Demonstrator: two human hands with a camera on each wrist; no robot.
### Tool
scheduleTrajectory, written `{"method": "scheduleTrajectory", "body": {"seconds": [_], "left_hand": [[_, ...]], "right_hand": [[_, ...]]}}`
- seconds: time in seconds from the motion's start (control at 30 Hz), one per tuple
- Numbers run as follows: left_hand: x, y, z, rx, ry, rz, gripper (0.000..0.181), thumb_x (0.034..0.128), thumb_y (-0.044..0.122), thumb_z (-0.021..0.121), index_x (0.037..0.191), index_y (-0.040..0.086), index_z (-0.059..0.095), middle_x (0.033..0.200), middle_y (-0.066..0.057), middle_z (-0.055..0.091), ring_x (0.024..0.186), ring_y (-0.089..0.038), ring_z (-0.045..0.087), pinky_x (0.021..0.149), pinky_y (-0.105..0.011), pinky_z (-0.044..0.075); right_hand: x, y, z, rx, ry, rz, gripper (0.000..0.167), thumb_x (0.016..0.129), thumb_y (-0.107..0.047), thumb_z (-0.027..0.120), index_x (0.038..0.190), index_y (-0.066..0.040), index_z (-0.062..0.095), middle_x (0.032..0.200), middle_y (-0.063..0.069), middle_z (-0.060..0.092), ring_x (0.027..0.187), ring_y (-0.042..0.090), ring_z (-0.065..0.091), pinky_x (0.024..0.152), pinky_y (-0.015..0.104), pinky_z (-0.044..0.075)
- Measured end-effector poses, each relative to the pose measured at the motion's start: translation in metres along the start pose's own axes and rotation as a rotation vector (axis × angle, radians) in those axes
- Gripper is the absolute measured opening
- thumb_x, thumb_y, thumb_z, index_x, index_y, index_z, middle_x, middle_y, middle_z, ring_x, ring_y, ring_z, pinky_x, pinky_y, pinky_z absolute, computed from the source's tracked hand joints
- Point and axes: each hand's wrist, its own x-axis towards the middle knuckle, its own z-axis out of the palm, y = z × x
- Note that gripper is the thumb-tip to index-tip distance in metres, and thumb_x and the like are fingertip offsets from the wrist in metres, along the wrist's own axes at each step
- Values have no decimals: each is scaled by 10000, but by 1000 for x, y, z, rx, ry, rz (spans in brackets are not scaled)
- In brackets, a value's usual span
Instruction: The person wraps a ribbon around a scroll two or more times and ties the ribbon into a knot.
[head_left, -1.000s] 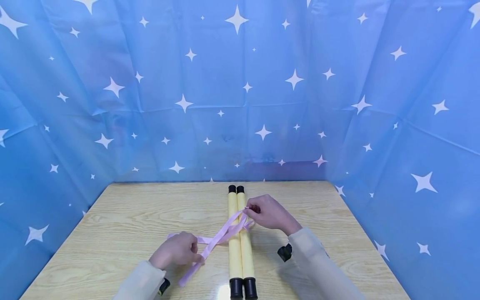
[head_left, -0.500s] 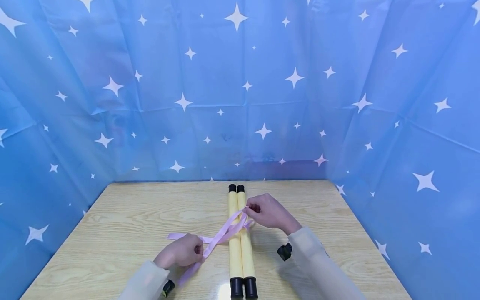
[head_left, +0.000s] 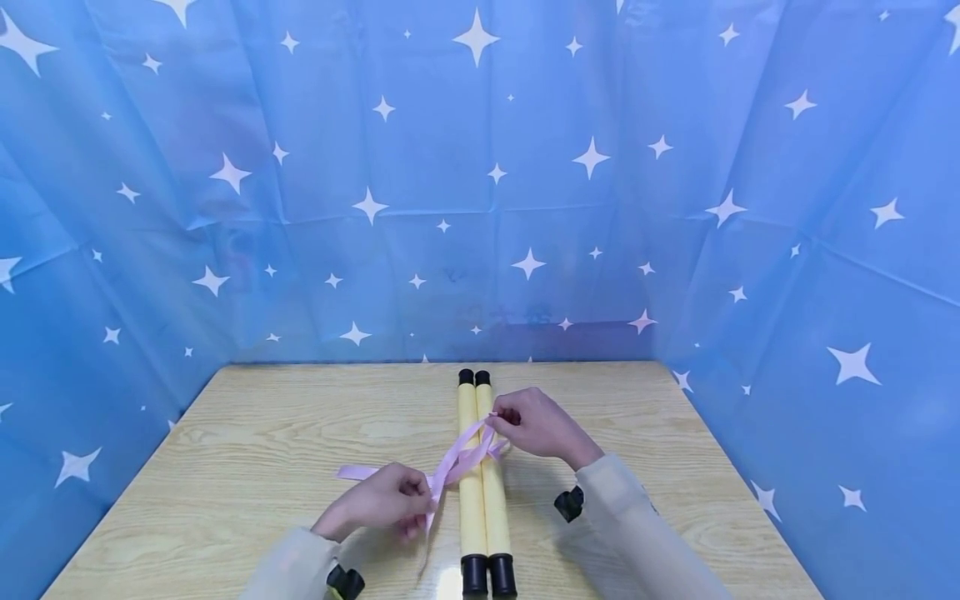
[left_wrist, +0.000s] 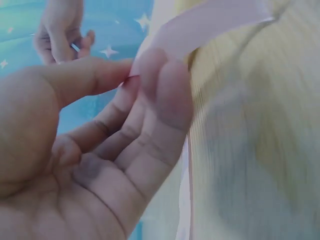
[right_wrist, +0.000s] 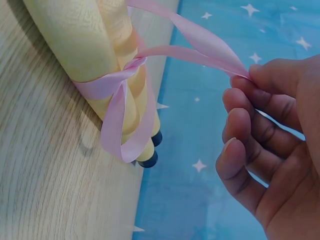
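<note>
A pale yellow scroll [head_left: 472, 508] with black end knobs lies lengthwise on the table, its two rollers side by side. Pink ribbon [right_wrist: 97, 89] wraps round its middle, with a loop hanging at the crossing in the right wrist view. My right hand [head_left: 542, 427] pinches a folded part of the ribbon between thumb and index finger, raised just above the scroll. Left of the scroll, my left hand [head_left: 388, 498] pinches a ribbon strand [left_wrist: 215, 22] between thumb and fingertips. Another ribbon tail [head_left: 356, 472] lies out to the left, partly hidden behind that hand.
The wooden table [head_left: 300, 417] extends on both sides of the scroll. A blue star-patterned curtain [head_left: 420, 167] encloses its back and sides. Small black devices, such as the right one [head_left: 570, 504], sit at both wrists.
My left hand has slid up along the ribbon strand, to the right and toward the scroll. The strand's lower end now hangs below its fingers. The right hand stays in place.
</note>
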Motion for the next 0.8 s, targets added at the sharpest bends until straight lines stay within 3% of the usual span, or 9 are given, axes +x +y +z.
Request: {"method": "scheduleTrajectory", "body": {"seconds": [0.27,0.47,0.8], "left_hand": [[15,9,24,-318,14,23,217,978,146,670,1041,-61,655,847,-101,723,704,-145,698,700,-310,634],[31,14,46,-513,76,49,145,974,104,666,1005,-37,656,867,-91,742,763,-159,731,777,-326,638],[49,23,78,-558,232,77,174,965,23,663,1062,-120,639,895,-208,765,733,-156,760,769,-346,641]], "right_hand": [[1,-1,1,-12,4,7,303,1005,-230,666,718,-218,571,594,-114,438,515,3,346,523,183,321],[2,-1,2,-11,8,-5,285,1005,-222,666,731,-215,588,598,-116,447,520,-1,353,529,182,328],[3,-3,3,-12,4,-20,244,1007,-206,656,763,-203,637,611,-117,483,525,-2,379,533,184,356]]}}
